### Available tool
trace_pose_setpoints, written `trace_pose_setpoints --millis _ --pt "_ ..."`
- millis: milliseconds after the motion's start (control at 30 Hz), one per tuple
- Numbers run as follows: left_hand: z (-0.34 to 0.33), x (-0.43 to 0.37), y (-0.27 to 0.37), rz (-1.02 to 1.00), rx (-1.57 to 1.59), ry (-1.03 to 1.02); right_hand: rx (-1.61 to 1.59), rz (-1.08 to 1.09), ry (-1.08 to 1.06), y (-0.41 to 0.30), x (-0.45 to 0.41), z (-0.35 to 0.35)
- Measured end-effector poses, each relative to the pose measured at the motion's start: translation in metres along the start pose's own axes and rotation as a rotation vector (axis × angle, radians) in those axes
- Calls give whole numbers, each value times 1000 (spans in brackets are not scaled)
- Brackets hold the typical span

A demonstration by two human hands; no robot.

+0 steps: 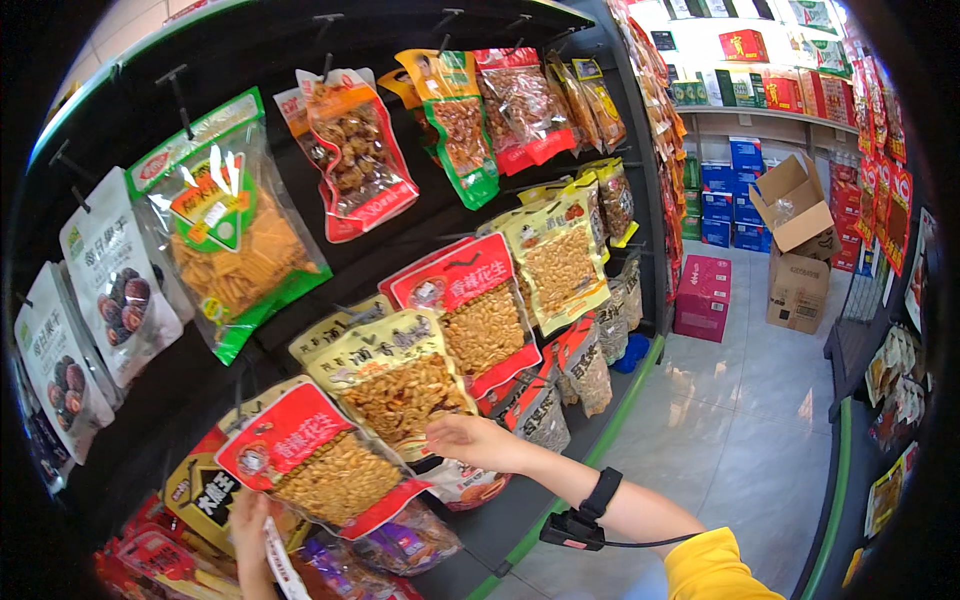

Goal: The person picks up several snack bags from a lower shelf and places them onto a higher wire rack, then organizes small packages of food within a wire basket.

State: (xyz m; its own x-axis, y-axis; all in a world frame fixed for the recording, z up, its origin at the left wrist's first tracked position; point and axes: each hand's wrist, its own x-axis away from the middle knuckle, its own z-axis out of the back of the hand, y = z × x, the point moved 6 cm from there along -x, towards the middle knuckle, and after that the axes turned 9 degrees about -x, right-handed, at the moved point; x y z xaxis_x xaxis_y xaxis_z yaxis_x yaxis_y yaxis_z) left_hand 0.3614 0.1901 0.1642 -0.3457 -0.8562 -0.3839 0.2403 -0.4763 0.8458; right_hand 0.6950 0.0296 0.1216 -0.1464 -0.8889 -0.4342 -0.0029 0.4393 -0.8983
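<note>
A red-and-clear bag of peanuts (341,469) hangs tilted in front of me on the lower part of the rack. My left hand (251,517), slightly blurred, is at its lower left edge; whether the fingers grip it is unclear. Beside that wrist is a white strip (281,559) with printing. Just behind and to the right hangs a pale yellow bag of nuts (401,390). My right hand (472,441) has its fingertips at the lower right of this yellow bag, and their grip cannot be made out. A black strap with a small device (577,525) is on my right forearm.
Hooks on the black rack (247,45) hold many snack bags, including a large green-edged bag (232,240) and white dried-fruit pouches (124,292). A green-edged base shelf (540,495) runs along the aisle. Cardboard boxes (799,289) and a magenta carton (703,300) stand on the tiled floor.
</note>
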Motion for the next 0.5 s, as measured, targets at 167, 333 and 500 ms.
trace_pose_setpoints --millis 167,333,500 --pt "48 19 5 -26 -103 355 149 -112 89 9 26 27" --pt "66 52 6 -59 236 513 141 224 532 24 21 117" --pt "114 86 -12 50 279 515 113 260 768 43 1 207"
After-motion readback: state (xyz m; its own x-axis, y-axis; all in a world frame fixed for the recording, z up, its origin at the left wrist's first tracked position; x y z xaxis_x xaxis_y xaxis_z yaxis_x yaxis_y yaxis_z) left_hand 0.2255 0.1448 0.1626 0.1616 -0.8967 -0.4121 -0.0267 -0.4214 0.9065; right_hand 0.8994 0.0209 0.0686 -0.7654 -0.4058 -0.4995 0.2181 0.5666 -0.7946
